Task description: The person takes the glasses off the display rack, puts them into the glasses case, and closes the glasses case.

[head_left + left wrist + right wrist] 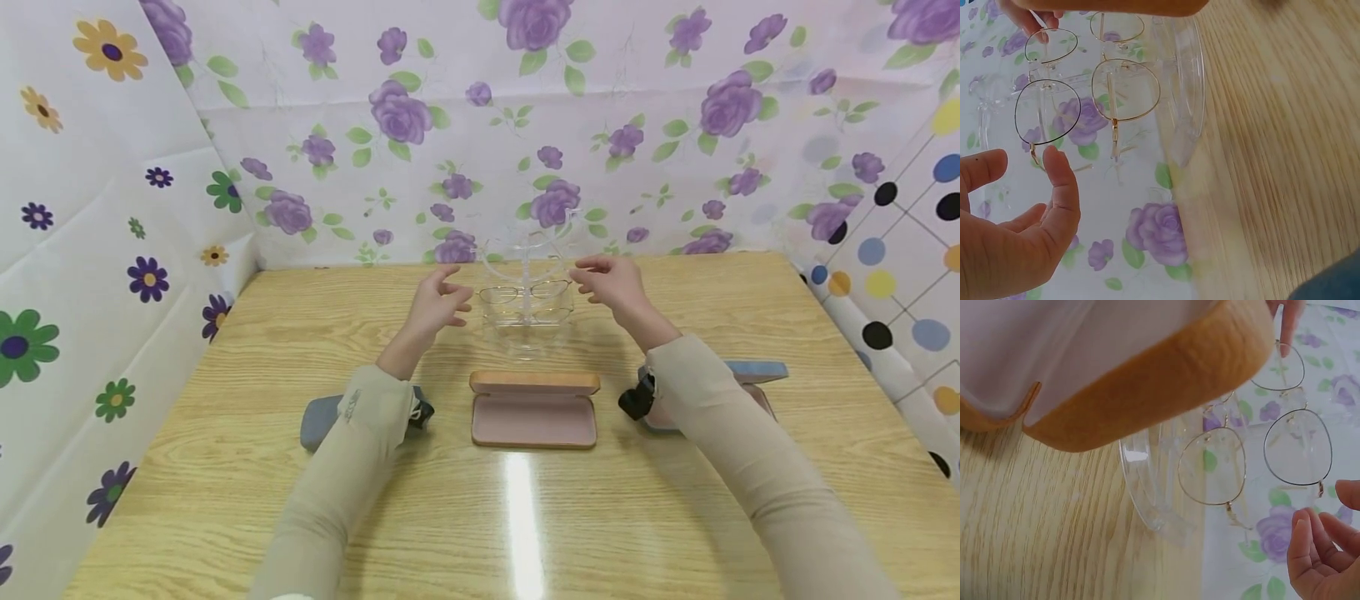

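A clear display stand (525, 348) at the back of the table holds two pairs of eyeglasses, one above the other. The upper glasses (498, 294) have thin dark rims; the lower glasses (1125, 90) have gold rims. To the left of the upper pair is my left hand (437, 302), its thumb and fingers spread apart and its fingertips close to the hinge. My right hand (611, 287) is at the other side, fingers slightly bent, near the opposite hinge. A gap shows between the right fingertips and the frame in the right wrist view. Neither hand holds anything.
An open brown glasses case (534, 419) with pink lining lies before the stand. Under my left forearm is a blue-grey case (318, 422), partly covered. An open blue case (759, 371) lies partly behind my right sleeve. Flowered cloth (405, 112) hangs behind the table.
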A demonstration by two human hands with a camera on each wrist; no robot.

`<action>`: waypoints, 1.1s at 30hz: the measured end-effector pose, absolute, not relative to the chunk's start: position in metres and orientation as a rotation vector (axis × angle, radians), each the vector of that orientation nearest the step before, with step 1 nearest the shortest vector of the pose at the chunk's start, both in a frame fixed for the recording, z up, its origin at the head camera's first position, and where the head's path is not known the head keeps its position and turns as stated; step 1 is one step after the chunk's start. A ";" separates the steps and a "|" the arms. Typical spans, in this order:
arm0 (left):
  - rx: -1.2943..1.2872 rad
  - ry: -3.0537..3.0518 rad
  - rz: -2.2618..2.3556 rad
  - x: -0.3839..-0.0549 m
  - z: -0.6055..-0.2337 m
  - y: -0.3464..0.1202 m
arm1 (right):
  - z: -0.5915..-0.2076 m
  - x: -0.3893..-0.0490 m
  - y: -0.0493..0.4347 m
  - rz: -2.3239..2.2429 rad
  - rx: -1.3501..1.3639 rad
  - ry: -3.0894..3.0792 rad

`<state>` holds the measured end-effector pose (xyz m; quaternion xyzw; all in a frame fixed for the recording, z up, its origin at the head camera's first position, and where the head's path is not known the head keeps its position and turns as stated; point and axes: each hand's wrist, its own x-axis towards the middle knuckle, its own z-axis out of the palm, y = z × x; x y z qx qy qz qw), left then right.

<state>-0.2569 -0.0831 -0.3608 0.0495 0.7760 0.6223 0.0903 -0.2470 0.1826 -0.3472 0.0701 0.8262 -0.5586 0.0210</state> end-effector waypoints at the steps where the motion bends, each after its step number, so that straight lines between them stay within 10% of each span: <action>1: 0.134 2.300 1.847 -0.258 -0.361 -0.082 | -0.348 -0.248 0.183 -1.736 0.218 2.552; 33: 0.129 2.262 1.989 -0.267 -0.358 -0.064 | -0.351 -0.252 0.174 -1.852 0.234 2.561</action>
